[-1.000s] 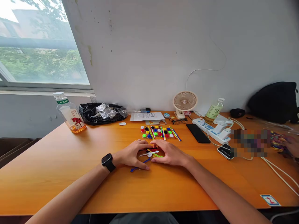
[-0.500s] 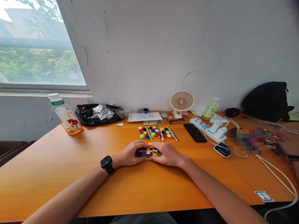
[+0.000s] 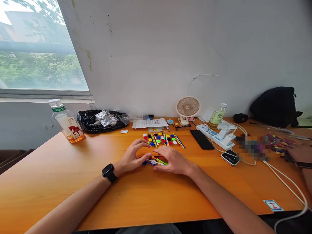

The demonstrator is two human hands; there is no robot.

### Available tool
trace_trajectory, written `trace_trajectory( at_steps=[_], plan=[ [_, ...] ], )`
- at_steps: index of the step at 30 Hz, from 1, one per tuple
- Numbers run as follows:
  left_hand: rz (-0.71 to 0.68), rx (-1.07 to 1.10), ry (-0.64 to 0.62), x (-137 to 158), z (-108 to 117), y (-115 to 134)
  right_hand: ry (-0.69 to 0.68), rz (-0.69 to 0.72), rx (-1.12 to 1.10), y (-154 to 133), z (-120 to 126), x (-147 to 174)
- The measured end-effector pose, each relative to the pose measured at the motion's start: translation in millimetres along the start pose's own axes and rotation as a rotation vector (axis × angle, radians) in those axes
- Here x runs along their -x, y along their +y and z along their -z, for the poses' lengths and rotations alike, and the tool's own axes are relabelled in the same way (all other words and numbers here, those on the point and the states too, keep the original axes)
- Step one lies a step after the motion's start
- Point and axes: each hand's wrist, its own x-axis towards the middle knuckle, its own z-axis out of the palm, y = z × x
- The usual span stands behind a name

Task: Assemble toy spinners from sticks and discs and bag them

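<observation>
A small loose heap of coloured plastic pieces [image 3: 154, 161], some stick-shaped in white, green and blue, lies on the wooden table [image 3: 117, 201] between my hands. My left hand [image 3: 130, 158], with a black watch on the wrist, is at the heap's left side, thumb and fingers spread apart. My right hand [image 3: 175, 160] curves around the right side, its thumb and fingers apart, partly covering some pieces. Neither hand grips a piece. Just beyond my fingers, round discs and thin sticks [image 3: 168, 139] in several colours are set out in columns.
Behind are a black plastic bag [image 3: 84, 122], papers [image 3: 148, 123], glasses [image 3: 183, 127] and a small fan [image 3: 188, 107]. A drink bottle [image 3: 68, 125] stands left. To the right are a phone [image 3: 201, 139], a power strip [image 3: 212, 136], cables and another person's hand [image 3: 301, 152].
My left hand has lifted away to the left and its fingers have opened, leaving more of the heap showing. My right hand stays about the same place. The view has shifted slightly.
</observation>
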Motion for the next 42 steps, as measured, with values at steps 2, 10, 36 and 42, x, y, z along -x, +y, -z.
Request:
trace_trajectory(
  at_steps=[2,10,36,42],
  plan=[
    [0.059,-0.12,0.158,-6,11,-12,0.036,0.005,0.024,-1,2,0],
    [0.684,-0.75,0.439,-30,122,-113,0.096,0.033,0.071,1,8,-2],
    [0.15,-0.063,0.62,-68,203,-8,0.367,0.02,-0.104,-29,77,-45],
    [0.126,0.072,0.161,-76,165,58,0.486,0.096,-0.091,-76,126,-88]
  ],
)
